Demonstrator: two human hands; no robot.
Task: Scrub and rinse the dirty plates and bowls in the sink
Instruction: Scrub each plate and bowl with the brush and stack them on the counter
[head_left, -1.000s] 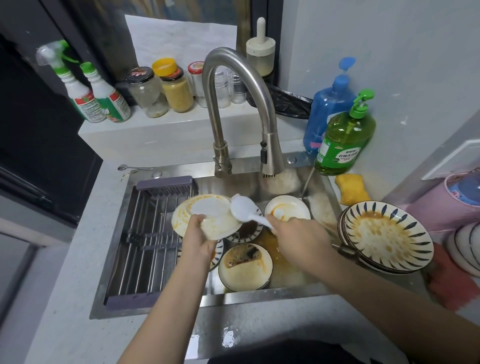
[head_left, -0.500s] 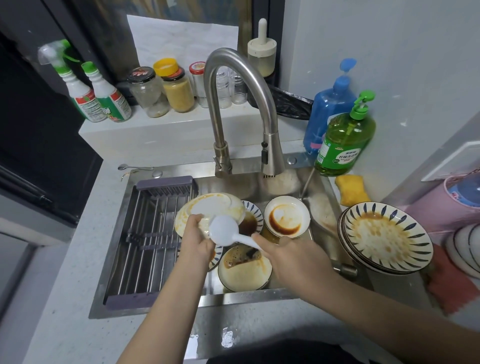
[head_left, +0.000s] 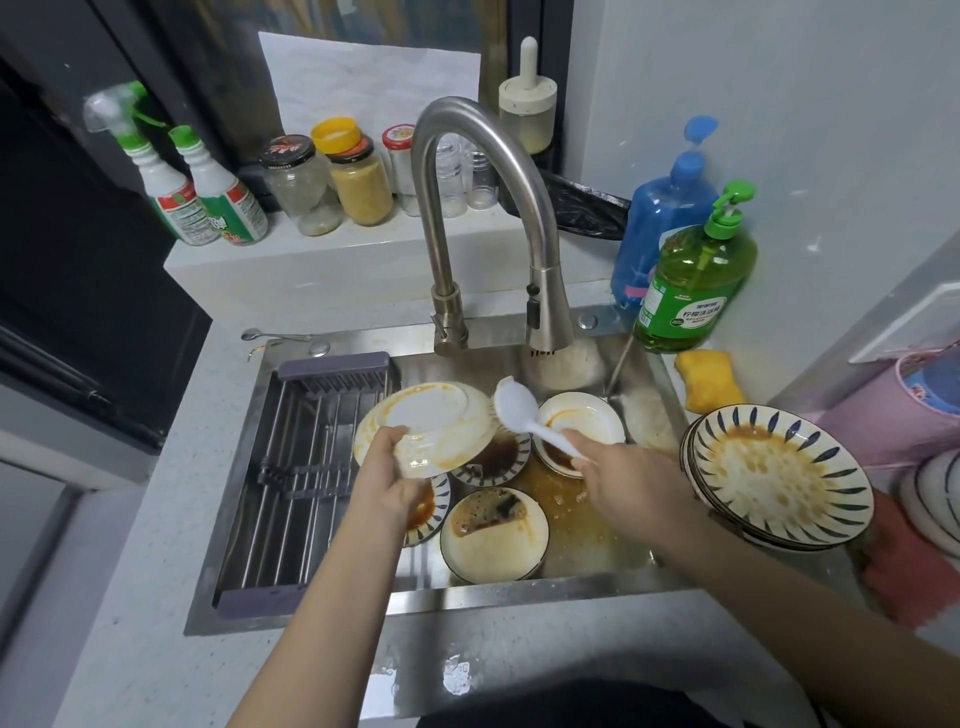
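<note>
I hold the white plate up over the sink with my left hand, so the mess drips down into the sink and not onto the counter. The plate is tipped with its back side up, because that side has orange smears I want to scrub. My left fingers go under the near rim and my thumb presses on top, so I pinch it tight and it does not slip

My right hand is wrapped around the handle of the white brush. The brush head sits just beside the right rim of the plate. I cannot tell if it touches. I think I am about to rub that edge

Both my arms reach forward from the bottom, bent a little toward the middle, left hand low, right hand a bit further back

More dirty bowls lie in the sink under my hands, with brown sauce in them. A stack of striped plates waits on the right edge, all dirty too. The tap hangs above and I see no water coming out. The green soap bottle stands near the wall. Lots of work is left, I think
</note>
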